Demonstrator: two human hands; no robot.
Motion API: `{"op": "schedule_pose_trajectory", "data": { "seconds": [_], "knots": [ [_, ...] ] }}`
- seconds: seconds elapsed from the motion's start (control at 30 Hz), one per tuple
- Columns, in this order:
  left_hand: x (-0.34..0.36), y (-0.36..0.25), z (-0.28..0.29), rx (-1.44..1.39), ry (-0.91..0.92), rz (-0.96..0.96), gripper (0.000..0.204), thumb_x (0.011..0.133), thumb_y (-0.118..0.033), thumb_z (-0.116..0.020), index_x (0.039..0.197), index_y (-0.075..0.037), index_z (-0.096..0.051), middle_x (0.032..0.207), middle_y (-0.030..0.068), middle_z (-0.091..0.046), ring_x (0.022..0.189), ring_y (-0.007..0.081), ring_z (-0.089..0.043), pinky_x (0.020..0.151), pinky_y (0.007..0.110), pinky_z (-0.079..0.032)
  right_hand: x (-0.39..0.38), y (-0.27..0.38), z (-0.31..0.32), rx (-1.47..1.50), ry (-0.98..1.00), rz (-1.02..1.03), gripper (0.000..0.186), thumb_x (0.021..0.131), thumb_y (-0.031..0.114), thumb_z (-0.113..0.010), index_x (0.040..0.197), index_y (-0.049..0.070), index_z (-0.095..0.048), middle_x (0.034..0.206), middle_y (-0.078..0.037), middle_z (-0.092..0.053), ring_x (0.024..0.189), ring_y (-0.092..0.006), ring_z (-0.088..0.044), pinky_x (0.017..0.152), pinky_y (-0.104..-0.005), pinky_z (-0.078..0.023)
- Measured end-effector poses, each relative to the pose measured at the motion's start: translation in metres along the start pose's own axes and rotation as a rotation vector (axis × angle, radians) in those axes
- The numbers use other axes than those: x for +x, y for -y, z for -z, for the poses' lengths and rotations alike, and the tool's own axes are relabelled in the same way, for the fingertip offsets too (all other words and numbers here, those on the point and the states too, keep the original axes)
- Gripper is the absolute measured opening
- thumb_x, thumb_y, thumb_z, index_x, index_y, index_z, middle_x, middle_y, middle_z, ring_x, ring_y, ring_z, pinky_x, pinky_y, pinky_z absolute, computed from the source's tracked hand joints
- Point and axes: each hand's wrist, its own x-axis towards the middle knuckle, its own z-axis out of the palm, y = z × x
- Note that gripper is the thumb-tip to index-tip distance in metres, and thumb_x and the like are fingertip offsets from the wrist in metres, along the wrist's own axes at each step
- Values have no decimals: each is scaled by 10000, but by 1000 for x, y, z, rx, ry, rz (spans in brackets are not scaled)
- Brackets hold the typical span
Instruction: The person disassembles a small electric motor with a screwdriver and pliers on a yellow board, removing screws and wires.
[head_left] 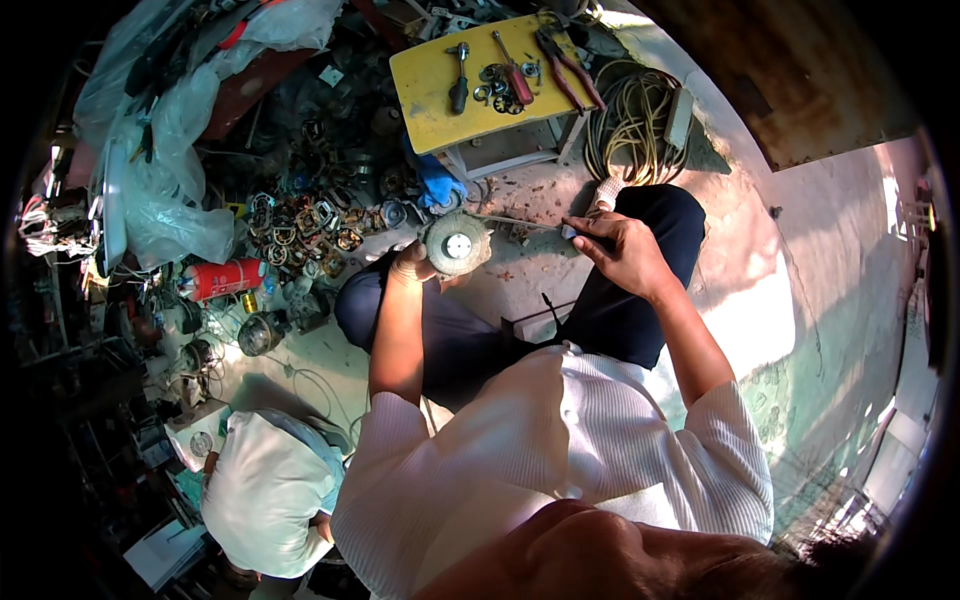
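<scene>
The two hands are apart: the left hand is closed around the rim of a round grey metal disc with a pale hub, held above the floor off the near left corner of the yellow rectangular tabletop; the right hand pinches a slim tool with a thin metal shaft, whose far end reaches the disc's right side, though contact cannot be told. Between the tabletop's near edge and the person's knees runs pale concrete floor strewn with small scraps; more of it stretches beyond the right knee. A ratchet with a black handle lies toward the left edge, a red-handled screwdriver mid-surface beside small metal rings, and red-handled pliers along the right edge, one handle reaching past it. Coiled yellowish cable lies on the floor beyond that edge. Left of the tabletop, metal parts lie heaped near a translucent plastic bag, its contents unclear, and a red cylinder.
</scene>
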Motion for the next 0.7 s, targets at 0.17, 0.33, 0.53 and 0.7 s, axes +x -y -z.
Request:
{"op": "schedule_pose_trajectory", "data": {
  "seconds": [0.17, 0.33, 0.53, 0.7],
  "knots": [
    [13, -14, -38, 93, 43, 22, 1113, 547, -439, -899, 1460, -80, -374, 1347, 182, -545, 1215, 350, -559, 1018, 462, -471, -1, -6, 11, -18, -55, -41, 295, 858, 214, -715, 1145, 144, -722, 870, -146, -656, 833, -309, -641, 775, -381, -514],
    [12, -15, -52, 94, 23, -11, 1085, 567, -400, -888, 1472, -102, -368, 1348, 206, -537, 1211, 343, -559, 1008, 450, -475, -3, 3, 15, 64, 30, -30, 299, 873, 172, -707, 1152, 64, -704, 869, -156, -675, 833, -282, -623, 824, -353, -497],
    [10, -15, -45, 124, -20, -36, 1020, 552, -266, -845, 1436, -33, -392, 1308, 221, -561, 1231, 362, -545, 1103, 458, -382, -1, 0, 9, 65, 51, -41, 292, 877, 142, -705, 1141, 18, -698, 855, -165, -683, 825, -274, -629, 838, -348, -497],
    [13, -12, -44, 74, -16, 42, 1026, 583, -331, -861, 1453, -73, -383, 1306, 194, -562, 1193, 319, -570, 990, 402, -479, 2, -6, 0, -6, -1, -75, 297, 868, 176, -699, 1146, 72, -708, 898, -160, -675, 805, -292, -646, 788, -352, -508]
  ]
}}
